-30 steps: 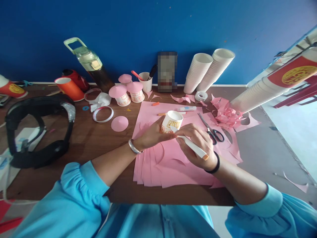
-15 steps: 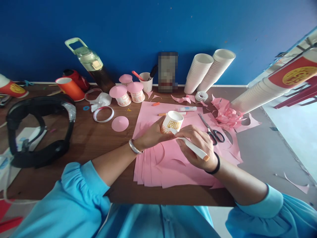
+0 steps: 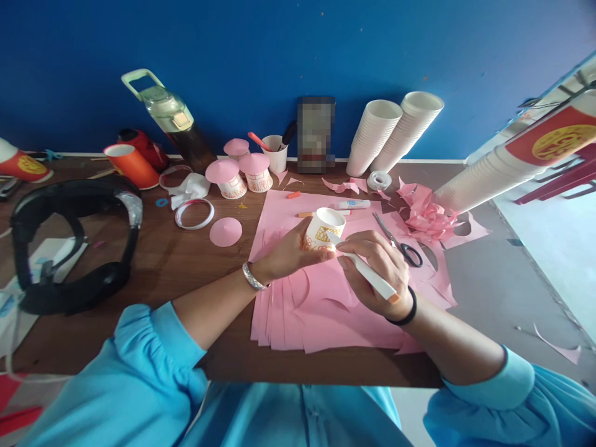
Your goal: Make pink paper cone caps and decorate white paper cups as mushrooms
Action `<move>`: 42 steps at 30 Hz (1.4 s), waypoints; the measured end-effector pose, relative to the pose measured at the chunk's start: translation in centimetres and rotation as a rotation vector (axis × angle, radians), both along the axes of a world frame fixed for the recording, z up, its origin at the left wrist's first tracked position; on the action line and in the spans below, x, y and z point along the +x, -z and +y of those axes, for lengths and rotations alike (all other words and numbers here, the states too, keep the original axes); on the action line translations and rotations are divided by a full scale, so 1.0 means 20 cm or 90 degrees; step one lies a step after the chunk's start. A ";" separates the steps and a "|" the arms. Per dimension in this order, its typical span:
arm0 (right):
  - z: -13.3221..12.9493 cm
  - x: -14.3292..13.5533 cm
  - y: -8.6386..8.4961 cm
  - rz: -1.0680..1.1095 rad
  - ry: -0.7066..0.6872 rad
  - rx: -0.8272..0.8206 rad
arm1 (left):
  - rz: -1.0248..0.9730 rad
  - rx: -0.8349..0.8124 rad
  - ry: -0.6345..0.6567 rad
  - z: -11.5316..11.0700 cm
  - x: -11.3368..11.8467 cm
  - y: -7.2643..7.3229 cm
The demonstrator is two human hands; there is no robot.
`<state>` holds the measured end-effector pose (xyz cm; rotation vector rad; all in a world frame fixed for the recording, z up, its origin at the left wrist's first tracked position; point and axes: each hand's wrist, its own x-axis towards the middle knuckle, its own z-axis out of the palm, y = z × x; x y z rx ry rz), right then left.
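Observation:
A small white paper cup [image 3: 329, 221] with orange and yellow drawings on its side is held by my left hand [image 3: 293, 249], fingers and thumb wrapped round it. My right hand [image 3: 376, 271] grips a white marker [image 3: 372, 275] with an orange end; its tip is at the cup's drawn side. Beneath both hands lie pink paper sheets [image 3: 326, 323]. Scissors [image 3: 410, 254] rest just beyond my right hand, partly hidden by it. An orange marker cap [image 3: 293, 195] lies on the paper, and a glue tube [image 3: 352, 204] is behind the cup.
Pink-roofed cups [image 3: 231, 185] and a loose pink cone [image 3: 226, 231] are at left. A black headset [image 3: 112, 282] stands farther left. Behind are a bottle [image 3: 174, 118], a marker cup [image 3: 278, 158] and stacked white cups [image 3: 375, 133]. Crumpled pink paper [image 3: 431, 217] lies right.
My right hand has shifted slightly right with the marker, whose tip is now a little farther right on the cup. More yellow lines show on the cup's side.

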<state>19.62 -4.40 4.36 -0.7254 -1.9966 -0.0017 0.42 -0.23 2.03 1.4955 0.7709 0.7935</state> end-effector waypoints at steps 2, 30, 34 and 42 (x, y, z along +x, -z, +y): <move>0.00 0.00 0.00 0.001 0.001 -0.001 | -0.002 0.003 0.002 0.00 0.00 0.00; -0.02 0.00 0.01 -0.009 -0.046 -0.004 | -0.014 -0.090 -0.038 0.00 0.00 0.03; -0.01 0.00 0.03 -0.024 -0.047 0.003 | -0.051 -0.121 -0.046 0.00 0.01 0.04; 0.00 0.00 0.02 -0.060 -0.006 0.060 | -0.065 -0.097 -0.017 0.01 -0.01 0.05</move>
